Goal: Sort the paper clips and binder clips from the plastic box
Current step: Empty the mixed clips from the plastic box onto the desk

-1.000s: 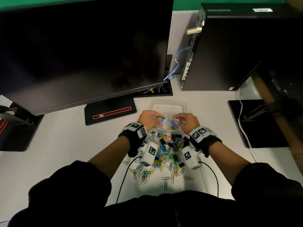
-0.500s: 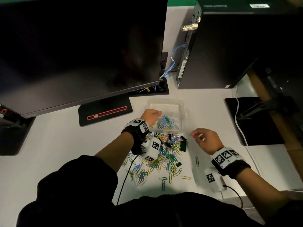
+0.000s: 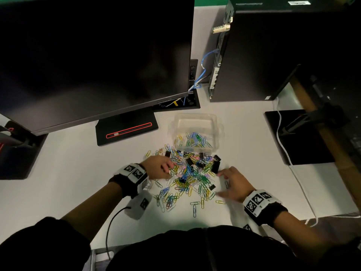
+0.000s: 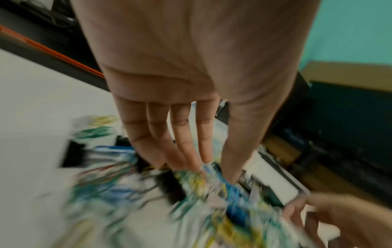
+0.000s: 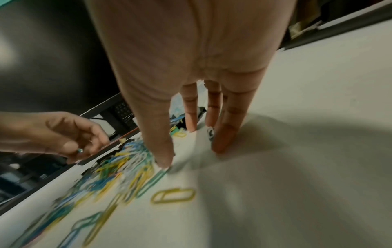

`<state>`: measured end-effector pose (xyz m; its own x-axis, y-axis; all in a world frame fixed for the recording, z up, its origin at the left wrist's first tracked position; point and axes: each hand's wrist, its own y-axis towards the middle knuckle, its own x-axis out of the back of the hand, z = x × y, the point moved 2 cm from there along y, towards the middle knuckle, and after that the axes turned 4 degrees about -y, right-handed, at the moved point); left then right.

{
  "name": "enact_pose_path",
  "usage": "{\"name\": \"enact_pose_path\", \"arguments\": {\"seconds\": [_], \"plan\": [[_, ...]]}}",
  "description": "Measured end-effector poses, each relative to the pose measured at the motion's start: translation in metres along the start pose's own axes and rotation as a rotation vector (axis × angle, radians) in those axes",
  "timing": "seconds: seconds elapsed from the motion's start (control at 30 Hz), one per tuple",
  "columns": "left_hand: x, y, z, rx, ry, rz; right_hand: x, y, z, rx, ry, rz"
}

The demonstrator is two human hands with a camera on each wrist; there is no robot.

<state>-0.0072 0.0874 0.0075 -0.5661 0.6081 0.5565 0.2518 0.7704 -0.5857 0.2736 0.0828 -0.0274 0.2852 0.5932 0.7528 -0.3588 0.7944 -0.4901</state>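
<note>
The left hand [image 3: 159,169] reaches into the near-left edge of the heap of coloured wire paper clips [image 3: 187,178] spread on the white desk [image 3: 68,173]. Its fingers [image 4: 180,139] are stretched out almost straight, tips down among the clips; the blur hides whether anything is pinched between them. The right hand [image 3: 233,183] lies at the heap's opposite edge with fingers spread, fingertips [image 5: 222,141] and thumb pressing on the bare desk, holding nothing. A single yellow paper clip [image 5: 172,195] lies just nearer than its thumb. Several small black binder clips [image 3: 215,165] sit mixed into the heap, between and just beyond the two hands. Beyond the heap stands the clear rectangular plastic box [image 3: 195,122], with more coloured clips in its near half.
</note>
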Motion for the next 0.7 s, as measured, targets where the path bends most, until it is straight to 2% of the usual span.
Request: {"name": "enact_pose_path", "arguments": {"seconds": [0.1,0.27,0.4,0.7], "plan": [[-0.017,-0.018,0.022,0.072,0.067,0.013,-0.013,0.003,0.015,0.053,0.028,0.018],[-0.051,-0.039,0.037,0.039,0.028,-0.033,-0.027,0.008,0.033,0.07,0.013,0.007],[-0.068,-0.036,0.03,-0.026,0.148,-0.036,-0.031,0.013,0.044,0.071,-0.084,0.009],[-0.086,-0.006,0.0,-0.086,0.05,-0.225,-0.038,0.017,0.06,0.161,-0.048,-0.046]]}}
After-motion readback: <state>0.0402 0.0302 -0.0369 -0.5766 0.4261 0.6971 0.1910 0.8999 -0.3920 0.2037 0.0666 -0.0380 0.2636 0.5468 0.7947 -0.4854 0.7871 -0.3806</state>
